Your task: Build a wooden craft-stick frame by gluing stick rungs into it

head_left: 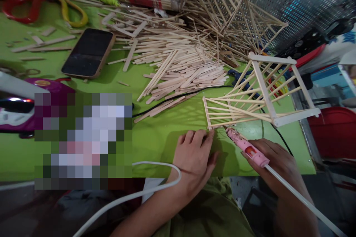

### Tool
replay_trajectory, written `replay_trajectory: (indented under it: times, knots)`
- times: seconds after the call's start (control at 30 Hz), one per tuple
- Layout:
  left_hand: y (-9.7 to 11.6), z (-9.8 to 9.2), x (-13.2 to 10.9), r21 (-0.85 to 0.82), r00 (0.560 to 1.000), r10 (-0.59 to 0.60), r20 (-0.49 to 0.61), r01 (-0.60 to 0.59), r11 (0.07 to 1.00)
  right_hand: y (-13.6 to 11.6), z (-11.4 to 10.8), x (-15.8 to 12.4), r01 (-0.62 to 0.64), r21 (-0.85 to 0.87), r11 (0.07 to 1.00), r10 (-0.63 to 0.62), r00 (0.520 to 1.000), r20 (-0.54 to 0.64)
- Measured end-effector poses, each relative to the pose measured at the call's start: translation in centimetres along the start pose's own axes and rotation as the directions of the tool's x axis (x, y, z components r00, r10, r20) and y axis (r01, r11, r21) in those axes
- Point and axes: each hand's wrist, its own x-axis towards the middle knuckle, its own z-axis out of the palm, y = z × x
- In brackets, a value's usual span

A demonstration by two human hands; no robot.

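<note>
A frame of thin wooden sticks point(260, 77) stands on the green table, with flat craft sticks at both ends and slanting round sticks between. My left hand point(193, 153) rests on the table at its near left corner, fingers loosely bent and thumb apart. The index fingertip appears to touch that corner. In my right hand point(275, 159) is a pink glue gun point(240, 142). Its dark, smeared tip points at the frame's lower stick, close to the corner. From its back a white cord or rod runs to the lower right.
Loose craft sticks point(180, 66) are heaped behind, beside another stick structure point(230, 3). A phone point(88, 52) and yellow-handled scissors point(72, 13) lie left. A black cord point(178, 96) crosses the table; a white cable point(139, 194) loops over my left wrist. A blurred patch hides something left.
</note>
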Motion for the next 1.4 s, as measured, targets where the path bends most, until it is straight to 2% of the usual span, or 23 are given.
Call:
replay_trajectory:
  times: [0.2, 0.77, 1.4]
  knots:
    - [0.07, -0.05, 0.05, 0.009, 1.000, -0.007, 0.006, 0.007, 1.000, 0.07, 0.08, -0.11, -0.014, 0.008, 1.000, 0.013, 0.999, 0.030]
    - [-0.01, -0.04, -0.10, -0.010, 1.000, 0.005, 0.007, -0.005, 1.000, 0.17, -0.14, -0.48, -0.047, 0.051, 0.998, 0.046, 0.999, 0.019]
    - [-0.06, 0.05, -0.04, -0.002, 1.000, 0.000, 0.004, 0.000, 1.000, 0.00, 0.14, -0.11, -0.021, 0.017, 1.000, 0.021, 1.000, 0.022]
